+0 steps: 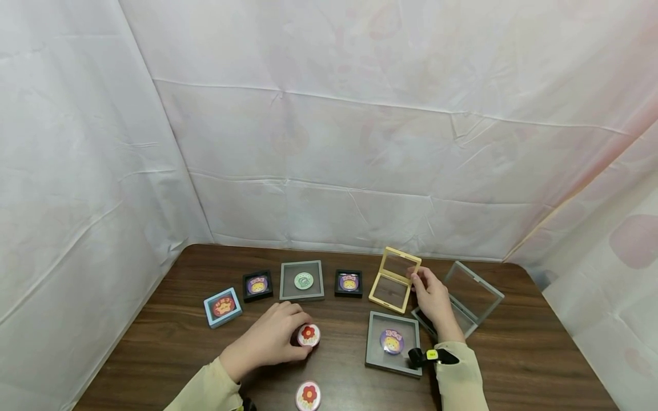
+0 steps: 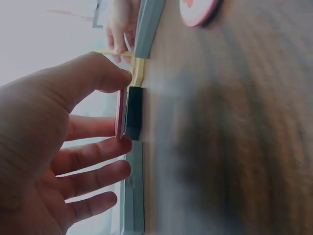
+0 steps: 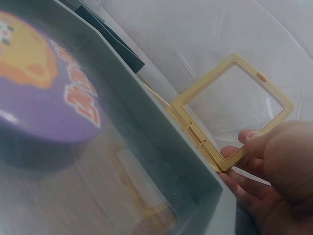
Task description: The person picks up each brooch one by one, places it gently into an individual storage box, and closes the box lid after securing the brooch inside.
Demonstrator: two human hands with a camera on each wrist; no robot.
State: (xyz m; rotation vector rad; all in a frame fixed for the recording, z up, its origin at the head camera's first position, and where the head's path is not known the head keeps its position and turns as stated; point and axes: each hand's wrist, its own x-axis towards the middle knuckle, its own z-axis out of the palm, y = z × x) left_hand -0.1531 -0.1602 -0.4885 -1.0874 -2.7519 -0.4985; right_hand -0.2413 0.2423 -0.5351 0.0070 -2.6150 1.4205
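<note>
My left hand (image 1: 272,337) pinches a round badge with a red flower (image 1: 308,335) by its rim, thumb on one side and fingertips on the other. In the left wrist view this badge (image 2: 120,115) appears edge-on, held above the wood. My right hand (image 1: 432,294) holds the raised lid of a yellow display frame (image 1: 390,290) at its edge. The right wrist view shows thumb and fingers pinching the lid's corner (image 3: 234,159). No badge shows inside the yellow frame. A second red-flower badge (image 1: 308,395) lies near the table's front edge.
A grey frame with a purple badge (image 1: 392,342) lies beside my right wrist. Behind that wrist an open grey frame (image 1: 488,298) stands unfolded. Along the back are a blue frame (image 1: 209,311), black frames (image 1: 247,290) (image 1: 348,293) and a grey frame (image 1: 288,288), each holding a badge.
</note>
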